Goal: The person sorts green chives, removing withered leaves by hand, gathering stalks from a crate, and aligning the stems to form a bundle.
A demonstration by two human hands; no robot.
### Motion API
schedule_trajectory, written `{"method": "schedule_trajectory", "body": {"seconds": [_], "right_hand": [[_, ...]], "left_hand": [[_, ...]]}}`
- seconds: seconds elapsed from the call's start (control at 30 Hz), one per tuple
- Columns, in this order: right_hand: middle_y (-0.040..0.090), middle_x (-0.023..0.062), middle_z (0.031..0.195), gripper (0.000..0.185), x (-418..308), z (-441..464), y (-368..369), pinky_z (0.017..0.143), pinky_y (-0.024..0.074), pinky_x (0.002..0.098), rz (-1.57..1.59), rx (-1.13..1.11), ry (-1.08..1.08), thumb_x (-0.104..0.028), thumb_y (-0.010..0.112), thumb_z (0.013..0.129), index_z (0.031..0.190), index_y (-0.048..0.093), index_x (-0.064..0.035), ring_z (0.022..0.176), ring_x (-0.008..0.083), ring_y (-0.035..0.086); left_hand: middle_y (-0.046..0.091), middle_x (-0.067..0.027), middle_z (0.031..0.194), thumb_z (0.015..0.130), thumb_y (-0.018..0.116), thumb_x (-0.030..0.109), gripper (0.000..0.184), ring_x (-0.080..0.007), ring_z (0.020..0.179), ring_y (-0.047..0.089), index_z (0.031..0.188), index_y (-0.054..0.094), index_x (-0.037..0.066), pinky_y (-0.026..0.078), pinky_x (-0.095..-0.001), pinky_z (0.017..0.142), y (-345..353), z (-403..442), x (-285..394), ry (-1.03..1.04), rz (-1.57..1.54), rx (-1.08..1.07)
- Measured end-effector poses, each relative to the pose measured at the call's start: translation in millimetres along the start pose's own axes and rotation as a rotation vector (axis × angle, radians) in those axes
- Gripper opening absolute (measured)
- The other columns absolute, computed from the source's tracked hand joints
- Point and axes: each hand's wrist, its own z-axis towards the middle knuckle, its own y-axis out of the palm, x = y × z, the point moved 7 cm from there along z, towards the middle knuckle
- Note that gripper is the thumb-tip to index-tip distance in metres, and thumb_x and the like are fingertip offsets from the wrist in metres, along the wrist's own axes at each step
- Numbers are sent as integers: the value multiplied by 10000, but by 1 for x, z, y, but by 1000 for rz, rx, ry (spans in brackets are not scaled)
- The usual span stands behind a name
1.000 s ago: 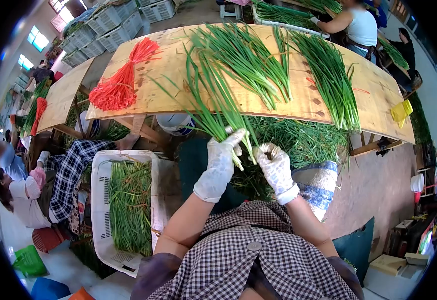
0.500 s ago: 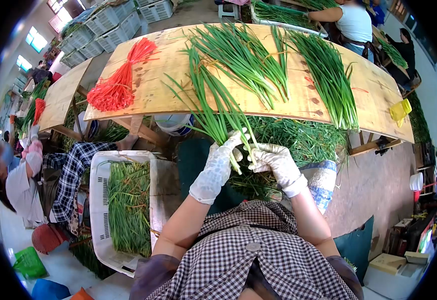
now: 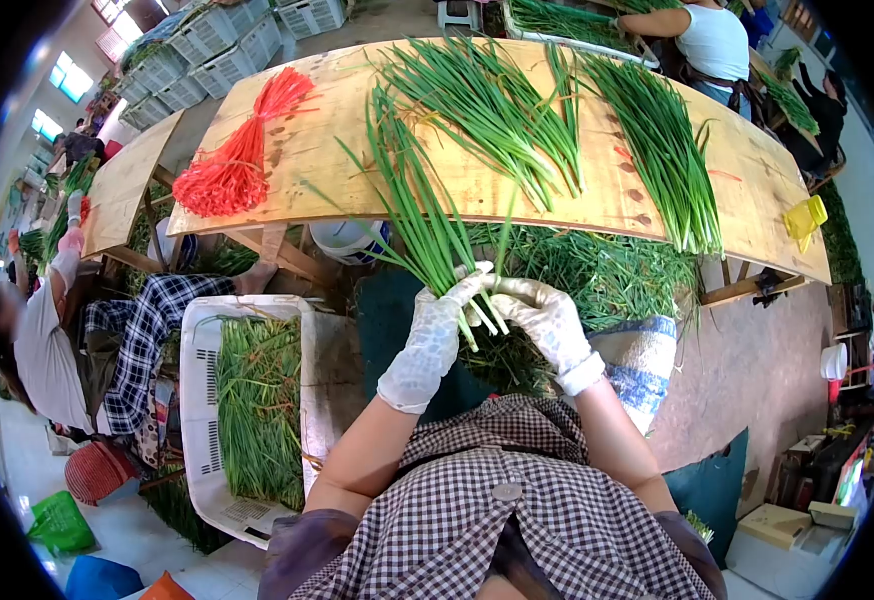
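My left hand (image 3: 431, 335), in a whitish glove, is closed around the lower stems of a bunch of green chives (image 3: 419, 225). Their leaves fan up and away over the table's near edge, and the pale stem ends stick out below my fingers. My right hand (image 3: 547, 322), gloved too, touches the left at the fingertips. It pinches a thin chive stalk (image 3: 503, 245) that rises blurred from between the hands. On the wooden table (image 3: 337, 185) beyond lie a loose spread of chives (image 3: 487, 115) and a denser pile (image 3: 657, 150).
Red plastic strips (image 3: 242, 155) lie bundled on the table's left, a yellow object (image 3: 804, 218) at its right end. A white crate (image 3: 197, 400) of chives stands left of me. Leaf trimmings (image 3: 607, 275) heap under the table. A person (image 3: 52, 340) sits at far left.
The right hand has drawn closer to the left, and a thin stalk now stands up between them. At left, the seated person's arm has lifted.
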Motion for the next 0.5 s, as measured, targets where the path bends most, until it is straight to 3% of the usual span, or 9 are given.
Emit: {"method": "schedule_trajectory", "body": {"seconds": [0.07,0.13,0.17,0.2,0.23,0.27,0.33,0.4,0.5], "right_hand": [[697,77,862,214,22,13,-7,655,513,229,35,24,-28,-92,683,849,1014,666,43,721,98,621],[701,84,836,201,31,14,-16,622,516,257,276,54,91,-122,687,843,1000,682,4,657,171,655],[701,84,836,201,44,18,-27,622,516,257,276,52,85,-122,687,843,1000,682,4,657,171,655],[692,105,902,278,63,22,-34,697,521,315,-575,-108,125,-239,678,830,1020,680,-36,754,232,661],[683,127,968,358,78,21,-40,773,527,372,-1428,-269,161,-356,670,817,1039,679,-76,851,292,668],[672,135,996,385,57,10,-33,820,512,396,-1575,-367,197,-391,627,828,1029,679,-67,932,288,651],[678,135,946,323,-12,9,-36,786,522,383,-1048,135,-206,-332,638,827,1025,682,-81,890,283,661],[679,97,793,199,-86,8,-25,602,526,357,-1050,469,-645,-267,641,844,954,679,-105,698,272,664],[630,101,676,238,-105,58,-23,532,499,366,-1394,604,-670,-327,615,856,786,646,-101,595,273,632]], "left_hand": [[691,-36,867,872,646,133,162,-59,605,553,1010,680,55,411,-186,457,12,-7,10,50,79,-41],[686,-38,882,882,650,197,156,-88,669,583,970,677,70,433,-200,485,0,-15,46,323,176,203],[685,-63,904,892,640,230,161,-137,716,621,918,660,72,477,-220,545,-5,-24,73,427,168,157],[674,-79,912,870,653,241,181,-187,893,652,951,639,79,500,-356,852,7,-47,115,525,231,162],[673,-88,890,878,642,252,189,-195,889,655,940,636,73,511,-359,838,13,-51,135,532,37,-84],[672,-97,867,887,631,262,199,-203,884,658,929,633,67,523,-362,824,19,-54,147,528,-160,-328],[671,-112,839,903,609,269,224,-220,849,665,954,612,52,544,-352,766,-6,-17,122,197,30,116],[679,-166,922,922,577,262,261,-253,847,674,1030,576,25,555,-351,738,4,-4,86,127,102,-12],[667,-203,969,934,560,228,244,-295,878,668,1048,577,13,554,-413,801,39,-14,56,84,-82,-175]]}}
